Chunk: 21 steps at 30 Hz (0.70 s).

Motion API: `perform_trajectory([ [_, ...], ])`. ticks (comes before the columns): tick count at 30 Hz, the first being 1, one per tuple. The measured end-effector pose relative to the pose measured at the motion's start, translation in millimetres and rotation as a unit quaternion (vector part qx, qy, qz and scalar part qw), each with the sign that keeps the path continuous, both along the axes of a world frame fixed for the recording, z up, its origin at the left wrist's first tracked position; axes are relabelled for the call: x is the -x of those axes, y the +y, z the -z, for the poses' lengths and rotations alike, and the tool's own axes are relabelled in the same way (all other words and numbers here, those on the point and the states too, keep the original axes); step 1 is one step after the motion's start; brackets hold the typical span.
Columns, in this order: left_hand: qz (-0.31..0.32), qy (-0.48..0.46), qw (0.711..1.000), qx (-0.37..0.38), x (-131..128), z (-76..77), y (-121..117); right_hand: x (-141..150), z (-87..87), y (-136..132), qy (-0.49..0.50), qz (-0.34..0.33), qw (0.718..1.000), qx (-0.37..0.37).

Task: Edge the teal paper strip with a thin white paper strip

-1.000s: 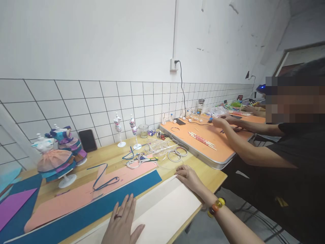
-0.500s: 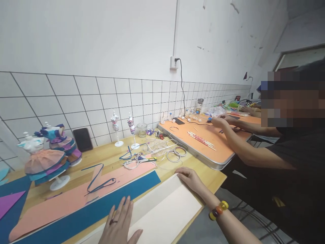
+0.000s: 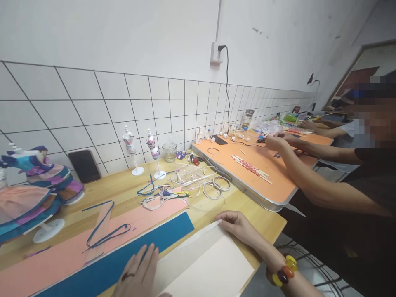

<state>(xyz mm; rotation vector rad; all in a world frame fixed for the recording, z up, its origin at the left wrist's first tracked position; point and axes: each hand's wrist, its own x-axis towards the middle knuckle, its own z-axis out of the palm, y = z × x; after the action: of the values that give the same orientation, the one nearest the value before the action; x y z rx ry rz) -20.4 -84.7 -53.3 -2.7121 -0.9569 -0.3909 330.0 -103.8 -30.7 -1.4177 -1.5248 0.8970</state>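
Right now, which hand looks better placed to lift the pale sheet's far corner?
Probably the right hand: it appears to pinch the pale sheet at that corner, while the left hand is palm-down, away from it, partly over the blue strip.

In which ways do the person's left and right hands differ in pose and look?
The left hand is stretched out, palm down; the right hand is bent and pinches a corner of the cream sheet. The left hand shows a dark ring; the right hand shows none. Both are ungloved.
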Motion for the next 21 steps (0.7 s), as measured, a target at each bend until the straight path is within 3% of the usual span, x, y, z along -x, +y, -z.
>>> perform_trajectory([
  [4, -0.070, -0.027, 0.969, 0.236, -56.7, -46.1, 6.5, -4.3, -2.7, 0.6, 0.016, -0.013, 0.999, 0.028],
  [7, -0.083, -0.069, 0.942, 0.317, -88.3, -57.9, 11.5, -5.4, -5.4, 0.7, 0.024, -0.013, 0.999, 0.041],
  [11, -0.060, -0.118, 0.933, 0.334, -97.7, -44.3, 17.2, -5.3, -8.2, 1.0, 0.023, -0.006, 0.999, 0.048],
  [17, -0.002, -0.198, 0.947, 0.253, -91.7, -13.0, 24.7, -4.5, -11.6, 3.0, 0.006, 0.002, 0.998, 0.060],
  [21, 0.028, -0.219, 0.946, 0.238, -91.5, -4.8, 27.1, -3.2, -13.0, 3.2, -0.010, 0.010, 0.998, 0.067],
])
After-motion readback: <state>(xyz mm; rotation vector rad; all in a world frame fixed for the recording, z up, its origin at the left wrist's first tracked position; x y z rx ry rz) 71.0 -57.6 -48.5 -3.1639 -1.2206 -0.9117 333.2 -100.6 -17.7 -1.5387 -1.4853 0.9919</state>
